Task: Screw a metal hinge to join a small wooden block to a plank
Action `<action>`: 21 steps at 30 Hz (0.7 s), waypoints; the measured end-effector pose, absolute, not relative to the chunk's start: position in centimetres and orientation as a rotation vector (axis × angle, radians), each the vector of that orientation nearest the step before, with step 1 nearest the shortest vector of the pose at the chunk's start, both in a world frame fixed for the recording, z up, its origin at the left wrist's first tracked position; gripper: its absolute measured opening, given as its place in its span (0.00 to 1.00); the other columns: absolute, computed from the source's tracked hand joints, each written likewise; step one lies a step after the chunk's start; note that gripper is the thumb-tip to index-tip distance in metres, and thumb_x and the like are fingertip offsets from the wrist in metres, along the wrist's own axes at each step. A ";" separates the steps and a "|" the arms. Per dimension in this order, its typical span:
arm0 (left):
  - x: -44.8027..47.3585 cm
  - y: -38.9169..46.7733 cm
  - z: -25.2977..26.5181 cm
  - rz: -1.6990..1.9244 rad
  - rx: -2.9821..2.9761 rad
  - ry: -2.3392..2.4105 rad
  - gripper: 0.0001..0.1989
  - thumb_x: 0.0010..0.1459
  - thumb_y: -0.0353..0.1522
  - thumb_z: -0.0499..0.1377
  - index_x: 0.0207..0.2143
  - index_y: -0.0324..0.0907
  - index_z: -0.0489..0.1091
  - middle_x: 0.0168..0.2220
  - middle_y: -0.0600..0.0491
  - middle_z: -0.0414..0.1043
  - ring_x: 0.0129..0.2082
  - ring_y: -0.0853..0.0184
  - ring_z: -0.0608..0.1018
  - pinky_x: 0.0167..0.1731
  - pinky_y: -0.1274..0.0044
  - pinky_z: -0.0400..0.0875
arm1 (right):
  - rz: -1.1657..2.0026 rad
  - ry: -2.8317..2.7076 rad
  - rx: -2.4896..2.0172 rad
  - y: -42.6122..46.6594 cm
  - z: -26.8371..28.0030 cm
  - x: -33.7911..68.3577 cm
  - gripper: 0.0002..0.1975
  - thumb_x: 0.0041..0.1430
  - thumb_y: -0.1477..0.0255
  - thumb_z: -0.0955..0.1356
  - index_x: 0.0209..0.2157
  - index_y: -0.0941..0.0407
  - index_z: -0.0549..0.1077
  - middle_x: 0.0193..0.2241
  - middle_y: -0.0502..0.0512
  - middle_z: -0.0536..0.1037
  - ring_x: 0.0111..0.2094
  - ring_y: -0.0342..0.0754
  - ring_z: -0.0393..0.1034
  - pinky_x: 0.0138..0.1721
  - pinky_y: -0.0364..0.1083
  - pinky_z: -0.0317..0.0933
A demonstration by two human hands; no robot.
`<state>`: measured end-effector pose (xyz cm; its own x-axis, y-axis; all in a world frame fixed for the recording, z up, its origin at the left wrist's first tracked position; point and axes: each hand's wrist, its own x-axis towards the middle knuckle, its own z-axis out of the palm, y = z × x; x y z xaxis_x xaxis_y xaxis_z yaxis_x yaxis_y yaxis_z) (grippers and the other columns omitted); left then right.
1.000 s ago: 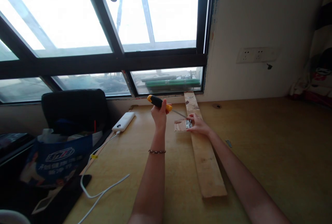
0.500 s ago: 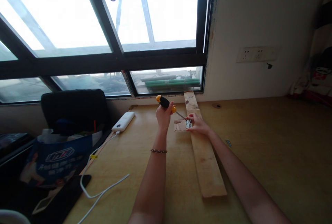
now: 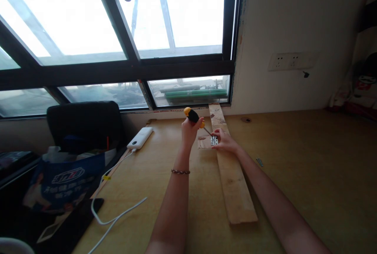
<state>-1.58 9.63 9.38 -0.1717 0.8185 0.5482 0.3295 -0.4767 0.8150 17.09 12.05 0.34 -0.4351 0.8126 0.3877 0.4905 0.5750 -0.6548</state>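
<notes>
My left hand (image 3: 190, 131) is closed round the yellow and black handle of a screwdriver (image 3: 192, 116). The shaft slants down to the right, and its tip is at a small metal hinge (image 3: 214, 140). With thumb and fingers, my right hand (image 3: 225, 141) pinches the hinge from the right side. Under the hinge's left part lies a short wooden block (image 3: 204, 142), set crosswise against a long wooden board (image 3: 234, 185). Whether the tip sits in a screw head is too small to tell.
Several loose screws (image 3: 259, 162) lie on the table (image 3: 294, 199) right of my right forearm. A white power bank (image 3: 140, 138) with a white cable (image 3: 118, 216) is at the left edge. Beyond it stands a black chair (image 3: 85, 124); a window (image 3: 176, 18) rises behind.
The screwdriver handle and my left hand have shifted a little to the right, so the shaft stands steeper. My right hand, the hinge and the boards have stayed in place.
</notes>
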 end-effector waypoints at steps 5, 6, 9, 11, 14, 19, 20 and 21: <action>-0.8 9.2 9.7 1.647 1.831 1.264 0.17 0.42 0.42 0.63 0.31 0.38 0.69 0.28 0.50 0.74 0.27 0.66 0.75 0.29 0.77 0.68 | 0.649 -2.074 -1.035 12.0 0.2 17.0 0.32 0.32 0.67 0.76 0.42 0.56 0.65 0.44 0.58 0.68 0.46 0.53 0.65 0.48 0.51 0.58; -0.7 9.2 9.7 1.641 1.842 1.268 0.17 0.42 0.42 0.63 0.31 0.39 0.69 0.28 0.50 0.74 0.27 0.66 0.75 0.29 0.77 0.68 | 0.657 -2.068 -1.036 12.1 0.2 17.0 0.32 0.31 0.67 0.76 0.42 0.56 0.65 0.44 0.58 0.68 0.46 0.53 0.65 0.48 0.51 0.59; -0.1 9.3 9.0 1.660 1.855 1.329 0.17 0.42 0.42 0.63 0.30 0.39 0.69 0.28 0.50 0.74 0.27 0.66 0.75 0.29 0.77 0.67 | 0.663 -2.038 -1.039 12.2 0.1 17.0 0.35 0.30 0.65 0.76 0.43 0.57 0.63 0.43 0.58 0.68 0.47 0.53 0.64 0.48 0.52 0.59; 0.2 9.4 8.5 1.652 1.875 1.390 0.17 0.41 0.42 0.63 0.29 0.39 0.69 0.27 0.50 0.74 0.26 0.67 0.74 0.28 0.77 0.66 | 0.650 -2.036 -1.041 12.3 0.0 17.0 0.36 0.30 0.64 0.76 0.44 0.57 0.63 0.43 0.58 0.67 0.47 0.53 0.64 0.48 0.52 0.58; 0.6 9.3 8.2 1.615 1.923 1.452 0.17 0.41 0.43 0.63 0.27 0.39 0.69 0.25 0.51 0.73 0.24 0.68 0.73 0.27 0.78 0.65 | 0.626 -2.062 -1.054 12.4 0.0 17.0 0.33 0.30 0.64 0.75 0.42 0.56 0.65 0.43 0.57 0.66 0.47 0.53 0.63 0.49 0.52 0.57; 0.7 8.5 9.3 1.674 1.867 1.455 0.16 0.43 0.44 0.61 0.27 0.40 0.69 0.25 0.51 0.73 0.25 0.67 0.73 0.27 0.78 0.64 | 0.688 -2.026 -1.056 12.4 0.1 17.0 0.35 0.29 0.65 0.76 0.42 0.56 0.63 0.43 0.58 0.68 0.48 0.53 0.64 0.49 0.52 0.57; 0.6 8.4 9.6 1.687 1.843 1.450 0.16 0.44 0.44 0.61 0.28 0.40 0.69 0.25 0.51 0.73 0.25 0.67 0.73 0.27 0.78 0.65 | 0.700 -2.020 -1.057 12.3 0.1 17.0 0.35 0.29 0.65 0.76 0.42 0.56 0.62 0.43 0.58 0.68 0.48 0.54 0.64 0.49 0.52 0.57; 0.5 8.3 9.9 1.695 1.824 1.446 0.16 0.44 0.44 0.61 0.28 0.40 0.69 0.25 0.51 0.73 0.25 0.67 0.74 0.28 0.78 0.65 | 0.707 -2.018 -1.058 12.3 0.1 17.1 0.35 0.29 0.65 0.76 0.41 0.56 0.61 0.43 0.58 0.68 0.48 0.54 0.64 0.49 0.53 0.57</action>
